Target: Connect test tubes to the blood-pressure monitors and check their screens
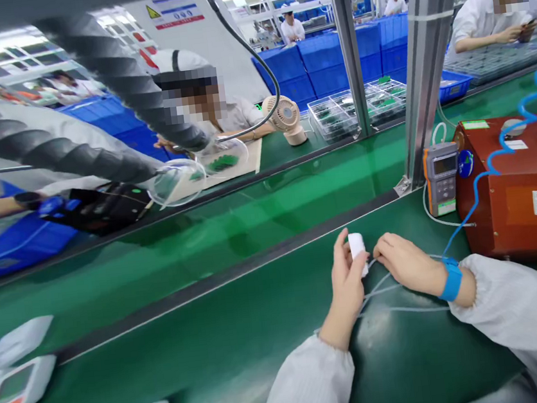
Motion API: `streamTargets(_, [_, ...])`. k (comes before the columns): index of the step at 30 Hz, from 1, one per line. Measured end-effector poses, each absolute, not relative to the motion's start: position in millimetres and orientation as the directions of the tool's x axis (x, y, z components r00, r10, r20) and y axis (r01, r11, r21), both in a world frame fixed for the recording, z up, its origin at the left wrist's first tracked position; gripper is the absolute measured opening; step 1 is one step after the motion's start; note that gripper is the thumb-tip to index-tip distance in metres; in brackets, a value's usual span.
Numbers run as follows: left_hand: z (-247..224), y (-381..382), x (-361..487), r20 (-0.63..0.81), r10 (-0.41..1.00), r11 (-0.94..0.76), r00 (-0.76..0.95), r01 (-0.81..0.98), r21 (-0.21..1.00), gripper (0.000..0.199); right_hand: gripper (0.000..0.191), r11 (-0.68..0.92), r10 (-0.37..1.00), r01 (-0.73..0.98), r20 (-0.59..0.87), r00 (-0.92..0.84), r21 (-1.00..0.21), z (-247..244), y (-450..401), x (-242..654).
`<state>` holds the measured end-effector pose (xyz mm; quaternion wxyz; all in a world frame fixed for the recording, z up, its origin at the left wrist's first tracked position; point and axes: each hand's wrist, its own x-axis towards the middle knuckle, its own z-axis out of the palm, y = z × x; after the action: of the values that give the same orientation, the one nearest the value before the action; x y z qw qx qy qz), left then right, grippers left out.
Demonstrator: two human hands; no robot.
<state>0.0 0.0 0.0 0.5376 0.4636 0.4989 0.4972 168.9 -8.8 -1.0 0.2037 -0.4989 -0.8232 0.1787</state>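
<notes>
My left hand (344, 283) is closed round a small white plastic device (357, 244), its upper end showing above the thumb. Just to the right, my right hand (409, 266) has its fingers pinched together at a thin pale tube (384, 290). The tube lies in loops on the green bench below both hands. A blue band (452, 279) circles my right wrist. The small gap between the hands shows the tube close to the device's lower end; whether they join is hidden by my fingers.
At right stand a handheld meter (442, 175) and a red-brown box (524, 192) with a coiled blue hose (500, 152). White-framed display units (21, 388) lie at left. A metal post (430, 66) rises beyond my hands. Co-workers (234, 111) sit across the green conveyor (250, 213).
</notes>
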Motion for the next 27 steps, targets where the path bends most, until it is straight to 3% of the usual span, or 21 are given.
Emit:
streamTargets(3, [2.5,-15.5,7.4,-0.226,0.973,0.225,0.049,-0.436,0.871,0.064,0.014,0.428,0.9,0.7,0.199,-0.388,-0.572,-3.5,-7.5,172.9])
streamTargets(6, [9.2,-14.4,0.5,-0.353,0.932,0.329,0.08,-0.594,0.734,0.059,0.032,0.447,0.893,0.639,0.271,-0.359,-0.626,-2.4,-7.8,175.3])
streamTargets(8, [12.8,-10.0,-2.7,-0.403,0.907,0.39,0.123,-0.608,0.692,0.056,0.047,0.529,0.849,0.556,0.398,-0.348,-0.641,1.1,-9.8,175.8])
streamTargets(11, [13.8,-8.5,-1.9,-0.409,0.893,0.435,0.188,-0.593,0.677,0.054,0.039,0.627,0.777,0.487,0.533,-0.336,-0.608,6.3,-13.5,174.9])
streamTargets(14, [10.9,-13.3,1.3,-0.374,0.893,0.447,0.249,-0.589,0.673,0.052,0.022,0.644,0.764,0.475,0.543,-0.348,-0.6,8.7,-15.7,172.8])
streamTargets(27, [3.3,-17.4,2.4,-0.28,0.925,0.375,0.258,-0.493,0.785,0.058,0.01,0.604,0.796,0.452,0.529,-0.295,-0.656,11.7,-18.6,169.6])
